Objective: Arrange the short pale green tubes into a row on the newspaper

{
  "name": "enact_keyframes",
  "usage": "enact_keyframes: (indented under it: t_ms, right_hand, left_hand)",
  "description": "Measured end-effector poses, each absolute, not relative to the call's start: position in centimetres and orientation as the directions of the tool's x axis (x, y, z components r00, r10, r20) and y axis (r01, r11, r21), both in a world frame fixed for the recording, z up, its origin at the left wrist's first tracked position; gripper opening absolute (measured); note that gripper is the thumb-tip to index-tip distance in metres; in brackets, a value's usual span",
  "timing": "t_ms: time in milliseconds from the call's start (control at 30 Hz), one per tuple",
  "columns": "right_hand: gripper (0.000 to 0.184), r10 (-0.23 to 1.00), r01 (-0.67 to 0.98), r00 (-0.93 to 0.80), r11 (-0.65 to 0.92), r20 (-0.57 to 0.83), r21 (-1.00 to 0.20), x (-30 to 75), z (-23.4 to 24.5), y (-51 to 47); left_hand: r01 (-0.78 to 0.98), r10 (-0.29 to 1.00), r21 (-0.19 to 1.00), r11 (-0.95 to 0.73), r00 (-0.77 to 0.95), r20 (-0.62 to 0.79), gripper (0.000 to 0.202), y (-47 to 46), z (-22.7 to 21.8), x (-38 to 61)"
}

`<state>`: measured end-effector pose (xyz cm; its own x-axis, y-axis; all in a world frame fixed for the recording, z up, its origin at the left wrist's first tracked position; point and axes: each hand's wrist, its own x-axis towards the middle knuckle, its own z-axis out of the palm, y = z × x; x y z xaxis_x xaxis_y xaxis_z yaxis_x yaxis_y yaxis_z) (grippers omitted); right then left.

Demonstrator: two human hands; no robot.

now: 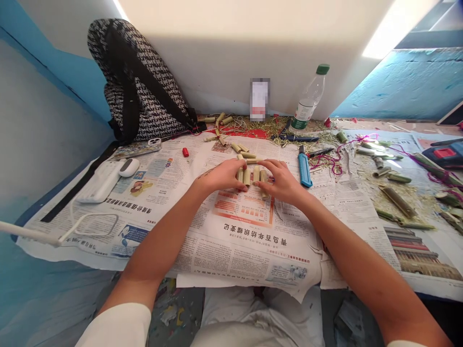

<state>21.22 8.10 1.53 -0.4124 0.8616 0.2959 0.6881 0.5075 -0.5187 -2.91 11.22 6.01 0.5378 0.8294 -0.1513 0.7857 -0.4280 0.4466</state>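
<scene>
A short row of cut bamboo tubes (252,175) lies side by side on the newspaper (231,241) in the middle. My left hand (222,175) presses against the row's left end with curled fingers. My right hand (281,180) closes on the row's right end, fingers over the outer tube. Both hands squeeze the tubes together. More loose bamboo pieces (243,149) lie just behind the row.
A blue utility knife (304,167) lies right of my hands. A plastic bottle (308,100) stands at the wall. A patterned backpack (139,84) leans at back left. A phone (137,149) and white device (104,178) lie left. Bamboo sticks (398,200), shavings and purple string (334,161) cover the right.
</scene>
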Motion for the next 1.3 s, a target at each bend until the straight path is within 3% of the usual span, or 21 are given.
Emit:
enact_keyframes:
  t_ms: [133,300,767,1000,1167,1300]
  right_hand:
    - [0.068,0.849,0.699,-0.463,0.527,0.255,-0.484,21.0,1.2,8.0]
    - [0.064,0.855,0.733,-0.491,0.508,0.166,-0.452,20.9,1.6,7.8]
    - [0.064,0.839,0.709,-0.505,0.537,0.203,-0.457,20.9,1.5,7.8]
    - [0.053,0.856,0.692,-0.418,0.517,0.304,-0.505,21.0,1.2,8.2]
    - [0.046,0.862,0.715,-0.383,0.503,0.331,-0.485,21.0,1.1,8.4]
    - [0.043,0.865,0.746,-0.397,0.499,0.308,-0.440,21.1,0.8,8.4]
  left_hand:
    - [0.783,0.826,0.451,-0.428,0.542,-0.158,0.057,11.0,6.2,-2.7]
    - [0.765,0.821,0.469,-0.441,0.555,-0.133,0.058,11.2,5.8,-2.7]
    - [0.729,0.807,0.501,-0.466,0.583,-0.098,0.060,11.2,5.4,-2.7]
    - [0.756,0.835,0.500,-0.423,0.540,-0.110,0.062,10.8,6.5,-3.0]
    - [0.760,0.896,0.510,-0.404,0.440,0.055,0.026,11.5,6.4,-2.9]
    - [0.757,0.891,0.474,-0.450,0.418,0.179,0.034,12.7,4.7,-3.1]
